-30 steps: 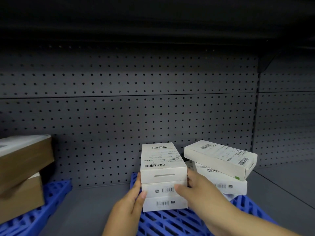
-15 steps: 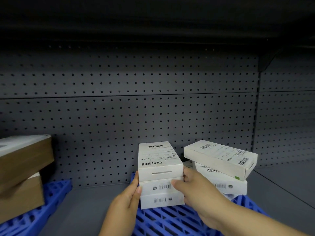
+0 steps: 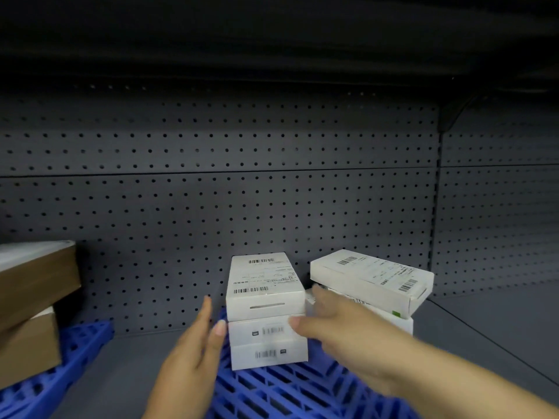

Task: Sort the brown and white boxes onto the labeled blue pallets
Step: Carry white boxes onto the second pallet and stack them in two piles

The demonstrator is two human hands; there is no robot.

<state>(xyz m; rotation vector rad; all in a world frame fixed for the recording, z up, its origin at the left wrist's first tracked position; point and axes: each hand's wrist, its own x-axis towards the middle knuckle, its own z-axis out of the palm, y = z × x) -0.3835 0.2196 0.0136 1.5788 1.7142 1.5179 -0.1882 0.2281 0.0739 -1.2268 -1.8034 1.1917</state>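
A second white pile (image 3: 372, 279) crowds the right side of the white stack (image 3: 266, 309), its top box skewed. Brown boxes (image 3: 33, 297) sit well to the stack's left. The three-box stack, barcoded, stands on a blue pallet (image 3: 287, 388), long axis toward the pegboard wall (image 3: 211, 222). The left hand (image 3: 196, 352) is flat and released just left of it. The right hand (image 3: 341, 331), blurred, lays straight fingers against its right side.

Single head-worn view, facing forward and slightly down, close to shelf (image 3: 127, 361).
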